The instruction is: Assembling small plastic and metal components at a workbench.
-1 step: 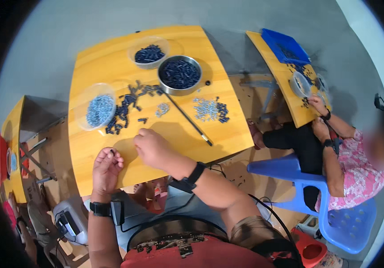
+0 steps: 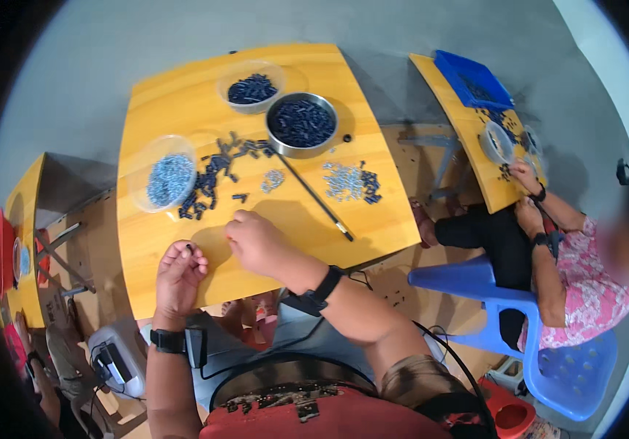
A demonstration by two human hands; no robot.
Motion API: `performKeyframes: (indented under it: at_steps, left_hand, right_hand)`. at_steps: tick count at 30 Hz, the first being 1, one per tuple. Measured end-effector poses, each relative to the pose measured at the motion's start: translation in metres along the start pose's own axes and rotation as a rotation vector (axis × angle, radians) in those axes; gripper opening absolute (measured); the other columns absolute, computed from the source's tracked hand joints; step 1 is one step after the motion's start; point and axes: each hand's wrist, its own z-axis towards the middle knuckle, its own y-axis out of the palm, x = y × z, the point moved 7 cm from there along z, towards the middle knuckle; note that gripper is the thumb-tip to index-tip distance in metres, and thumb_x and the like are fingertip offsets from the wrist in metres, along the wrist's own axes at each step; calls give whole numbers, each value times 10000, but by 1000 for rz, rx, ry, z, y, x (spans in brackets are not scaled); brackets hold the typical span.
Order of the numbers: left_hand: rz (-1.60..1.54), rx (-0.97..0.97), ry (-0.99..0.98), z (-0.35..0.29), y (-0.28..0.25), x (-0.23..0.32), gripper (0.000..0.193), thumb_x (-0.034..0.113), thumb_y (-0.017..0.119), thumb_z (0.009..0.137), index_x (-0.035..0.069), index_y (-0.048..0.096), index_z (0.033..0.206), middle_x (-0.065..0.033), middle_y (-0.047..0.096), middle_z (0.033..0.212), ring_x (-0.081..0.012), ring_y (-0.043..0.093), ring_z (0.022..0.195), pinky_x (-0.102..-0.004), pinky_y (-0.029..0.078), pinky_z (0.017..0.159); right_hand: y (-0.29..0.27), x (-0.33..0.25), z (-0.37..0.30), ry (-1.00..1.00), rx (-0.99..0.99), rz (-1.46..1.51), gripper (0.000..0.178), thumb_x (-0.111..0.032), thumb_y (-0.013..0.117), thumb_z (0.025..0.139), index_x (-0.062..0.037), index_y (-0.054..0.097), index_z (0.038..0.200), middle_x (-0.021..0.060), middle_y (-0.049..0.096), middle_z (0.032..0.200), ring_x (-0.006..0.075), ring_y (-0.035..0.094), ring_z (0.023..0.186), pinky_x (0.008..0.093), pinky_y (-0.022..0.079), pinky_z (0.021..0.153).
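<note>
My left hand (image 2: pixel 180 276) is at the near edge of the yellow table (image 2: pixel 155 241), palm turned up. Its fingertips pinch a small dark piece (image 2: pixel 189 248). To its right, my right hand (image 2: pixel 257 243) is closed just above the tabletop, back of the hand up; whatever its fingers hold is hidden. Beyond the hands lies a scatter of short dark tubular pieces (image 2: pixel 210 175), with a stray piece (image 2: pixel 239 197) nearer me. Small silvery metal parts (image 2: pixel 272 180) form a little heap. Another heap of silvery parts (image 2: pixel 343 181) lies farther right, beside dark pieces (image 2: pixel 371 187).
A clear tub of silvery parts (image 2: pixel 169 180) stands left. At the back are a clear tub of dark pieces (image 2: pixel 252 89) and a steel bowl (image 2: pixel 302 152). A thin black rod (image 2: pixel 314 196) lies slantwise. At right, a person on a blue chair (image 2: pixel 475 272) handles pieces.
The whole scene sits slightly farther right in the picture. Both hands keep the same poses, with the dark piece still in the left fingertips.
</note>
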Motion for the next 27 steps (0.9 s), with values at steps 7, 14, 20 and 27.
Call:
performKeyframes:
  at_steps: [7,14,20,27]
  left_hand:
    - [-90,29,-25,-4,-8,0,110,120,549,893,47,554,975,-71,601,874,-167,596,781,-286,501,705]
    - [-201,-54,-82,-1,-8,-2,110,100,555,890,43,559,983,-80,615,907,-181,612,841,-297,506,744]
    - [-275,-105,-106,-3,-6,-3,111,104,553,893,49,560,989,-70,615,915,-177,610,847,-299,499,763]
    - [-269,-121,-130,0,-3,-4,112,118,559,892,48,559,979,-66,612,900,-172,606,821,-301,495,752]
  right_hand:
    - [-45,6,17,16,-63,42,135,-83,642,736,4,614,836,142,573,766,290,580,698,344,471,609]
    - [-102,26,50,199,-8,-137,102,-56,634,739,11,620,815,148,586,784,289,595,698,334,481,619]
    - [-115,30,84,115,103,-315,109,-35,636,719,23,618,809,140,581,786,299,591,725,359,477,646]
    - [-80,8,95,-2,55,-291,43,-84,617,726,-48,616,749,119,574,732,309,570,710,385,460,618]
